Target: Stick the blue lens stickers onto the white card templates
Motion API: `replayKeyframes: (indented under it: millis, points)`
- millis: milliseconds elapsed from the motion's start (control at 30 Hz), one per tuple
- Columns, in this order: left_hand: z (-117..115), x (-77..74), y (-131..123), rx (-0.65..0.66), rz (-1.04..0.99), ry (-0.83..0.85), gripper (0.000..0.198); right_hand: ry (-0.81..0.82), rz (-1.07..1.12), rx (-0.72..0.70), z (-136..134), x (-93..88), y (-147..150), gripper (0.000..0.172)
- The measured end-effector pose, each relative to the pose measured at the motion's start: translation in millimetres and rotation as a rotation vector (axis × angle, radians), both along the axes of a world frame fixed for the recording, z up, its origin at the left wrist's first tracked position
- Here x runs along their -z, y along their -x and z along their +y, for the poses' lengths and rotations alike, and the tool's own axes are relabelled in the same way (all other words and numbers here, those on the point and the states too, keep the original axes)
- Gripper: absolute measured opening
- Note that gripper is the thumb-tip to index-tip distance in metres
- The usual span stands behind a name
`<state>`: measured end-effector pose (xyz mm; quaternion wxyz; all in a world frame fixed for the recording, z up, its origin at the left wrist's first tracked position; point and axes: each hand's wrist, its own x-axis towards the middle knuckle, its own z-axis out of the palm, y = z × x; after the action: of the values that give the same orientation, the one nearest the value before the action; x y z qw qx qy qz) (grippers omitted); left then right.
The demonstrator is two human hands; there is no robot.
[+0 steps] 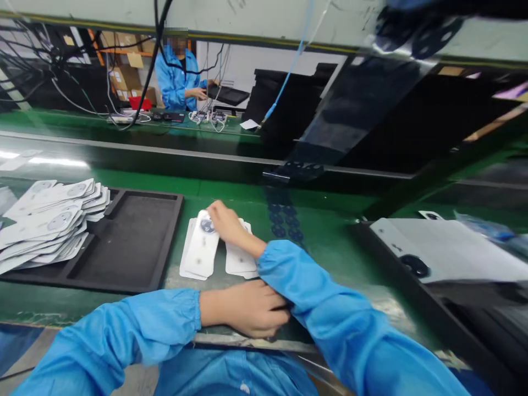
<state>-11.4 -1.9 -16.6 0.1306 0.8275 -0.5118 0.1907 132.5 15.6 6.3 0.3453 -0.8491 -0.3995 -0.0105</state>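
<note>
Green benchtop [330,225] fills the middle of what I see through the head camera, and on it, just left of centre, lies a small stack of white panels [201,256] with rounded corners. A dark disc [207,224] sits near the far end of its top panel. I have the right hand [229,223] at that end, its fingers bent down at the disc's right edge; from here I cannot tell whether they pinch the panel or merely press on it. Beneath that wrist a second white stack [241,259] lies to the right, partly covered. I have the left hand [253,309] at the near edge of the bench, below the right forearm, with its fingers curled; I cannot tell if anything is inside them.

To the left I see a black tray [126,242] with a heaped pile of similar panels [53,223] over its left part. A dark see-through strip [346,118] slants down from the far right, and dark rings [284,220] show on the bench right of the stacks. At the right, a white sheet [457,247] rests over another black tray [412,297]. At the far left, a co-worker [171,82] in blue holds a flat black tray [229,95].
</note>
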Motion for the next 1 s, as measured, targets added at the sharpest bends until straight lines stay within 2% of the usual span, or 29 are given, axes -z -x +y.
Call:
replayKeyframes:
  millis: [100, 167, 200, 267, 367, 467, 567, 667, 733, 867, 1000]
  points:
    - [-0.3, -0.1, -1.6, -0.092, 0.040, 0.002, 0.029, 0.056, -0.092, -0.033, 21.4, 1.1, 19.9, 0.008]
    - [0.2, -1.6, -1.6, -0.104, 0.057, -0.002, 0.028, 0.061, -0.148, -0.033, 13.9, -7.6, 13.6, 0.009]
    - [0.3, -2.6, -1.3, -0.105, 0.062, -0.002, 0.027, 0.060, -0.163, -0.027, 1.5, -13.8, 5.3, 0.015]
    - [-0.1, -4.8, -0.8, -0.103, 0.065, 0.004, 0.025, 0.053, -0.163, -0.003, -40.0, -25.6, -16.5, 0.027]
    - [-2.0, -7.2, -0.4, -0.106, 0.066, 0.025, 0.024, 0.031, -0.127, 0.053, -128.5, -30.0, -43.2, 0.033]
    - [-3.8, -7.3, -0.8, -0.163, 0.066, 0.066, 0.024, -0.001, -0.133, 0.132, -211.1, -13.2, -45.1, 0.043]
    - [-6.9, -5.3, -0.4, -0.258, 0.047, 0.102, 0.032, 0.039, -0.146, 0.053, -257.9, 12.5, -30.8, 0.051]
    - [-15.4, -3.2, 0.1, -0.356, 0.006, 0.095, 0.034, 0.122, -0.192, -0.068, -269.6, 31.1, -21.0, 0.048]
    - [-25.1, -2.4, -1.8, -0.461, 0.028, 0.094, 0.034, 0.146, -0.234, -0.078, -267.5, 36.6, -20.0, 0.047]
    - [-47.2, -2.0, -14.0, -0.644, 0.130, 0.080, 0.043, 0.122, -0.315, -0.059, -261.3, 37.8, -21.2, 0.036]
    - [-59.1, 0.4, -27.0, -0.696, 0.180, 0.075, 0.056, 0.084, -0.384, -0.103, -262.8, 36.8, -19.7, 0.021]
